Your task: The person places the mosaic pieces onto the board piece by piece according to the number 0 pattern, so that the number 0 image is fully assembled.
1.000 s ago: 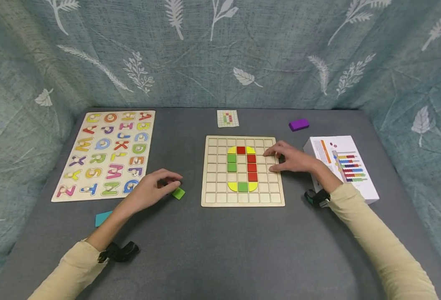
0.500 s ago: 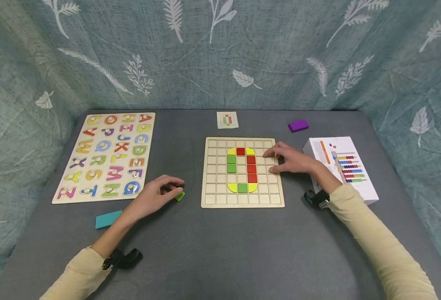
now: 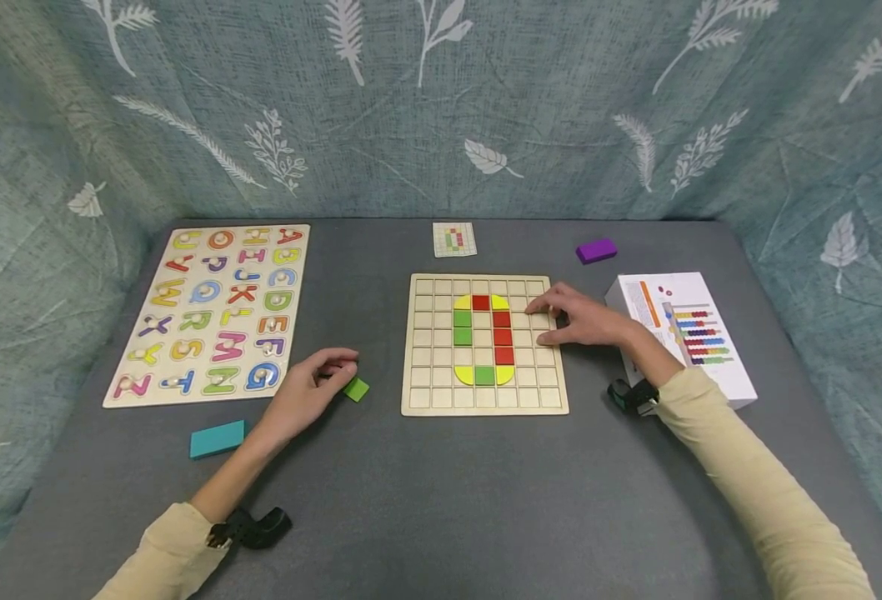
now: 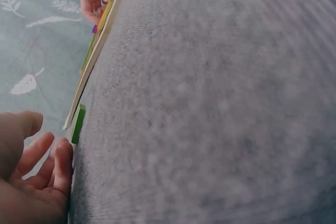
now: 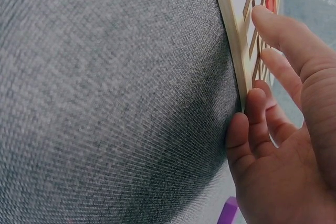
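Observation:
In the head view a wooden grid board [image 3: 429,400] lies at mid-table, with red, green and yellow tiles set in an oval ring. My right hand [image 3: 582,319] rests at its right side. In the right wrist view the thumb and a finger touch the face of the board [image 5: 237,35], and the other fingers lie by its edge. A loose green square tile [image 3: 356,389] lies left of the board. My left hand [image 3: 313,387] is beside it with loosely bent fingers. In the left wrist view the green tile [image 4: 78,124] sits just past the fingertips; whether they touch it is unclear.
A small pattern card [image 3: 454,239] lies behind the board. The letter puzzle [image 3: 208,317] is at left, with a teal block [image 3: 217,439] in front of it. A purple block [image 3: 596,251] and a white box with an abacus picture [image 3: 684,333] are at right.
My left hand reached over the green tile, then drew back a little to the left, leaving more of the tile showing. The forearm has uncovered the teal block. The right hand has stayed put.

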A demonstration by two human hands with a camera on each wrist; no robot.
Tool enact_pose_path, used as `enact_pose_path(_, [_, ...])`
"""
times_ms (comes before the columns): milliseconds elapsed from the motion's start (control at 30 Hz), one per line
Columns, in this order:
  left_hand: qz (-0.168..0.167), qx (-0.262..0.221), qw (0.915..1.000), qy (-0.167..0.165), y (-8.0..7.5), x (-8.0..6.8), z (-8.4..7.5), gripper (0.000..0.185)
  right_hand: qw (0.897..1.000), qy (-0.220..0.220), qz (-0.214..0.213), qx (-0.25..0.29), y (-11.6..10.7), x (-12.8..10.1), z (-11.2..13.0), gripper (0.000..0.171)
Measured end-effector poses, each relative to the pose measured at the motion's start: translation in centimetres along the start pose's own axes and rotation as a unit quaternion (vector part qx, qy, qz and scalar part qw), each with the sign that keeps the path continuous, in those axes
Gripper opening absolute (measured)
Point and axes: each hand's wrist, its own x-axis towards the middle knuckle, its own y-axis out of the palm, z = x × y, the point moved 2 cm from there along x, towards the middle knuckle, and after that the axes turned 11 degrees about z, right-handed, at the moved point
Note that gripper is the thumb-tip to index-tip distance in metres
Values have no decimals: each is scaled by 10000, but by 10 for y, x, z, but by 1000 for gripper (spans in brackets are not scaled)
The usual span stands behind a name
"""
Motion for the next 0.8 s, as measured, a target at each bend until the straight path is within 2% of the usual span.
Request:
enact_pose_path(67, [-74, 169, 9998, 43, 0, 0, 1, 36, 10000, 4, 9, 17, 0, 1, 0, 48])
enact_pose_path(167, [31, 493, 9984, 257, -2, 0, 1, 32, 10000, 59, 21, 74, 0, 1, 0, 47])
enact_pose_path(300, [494, 772, 9944, 526, -4, -1, -1, 35, 9999, 101, 40, 103, 1, 1, 0, 46])
enact_pose_path(400, [847, 901, 9905, 604, -7, 0, -2, 42, 10000, 77, 36, 51, -1, 1, 1, 47])
enact_pose_path(500, [1055, 1012, 9871, 651, -9, 0, -3, 45, 10000, 28, 12, 44, -2, 1, 1, 47])
enact_pose_path(800, [1063, 1216, 9830, 870, -9, 2, -8, 35, 10000, -5, 12, 20, 0, 0, -2, 45])
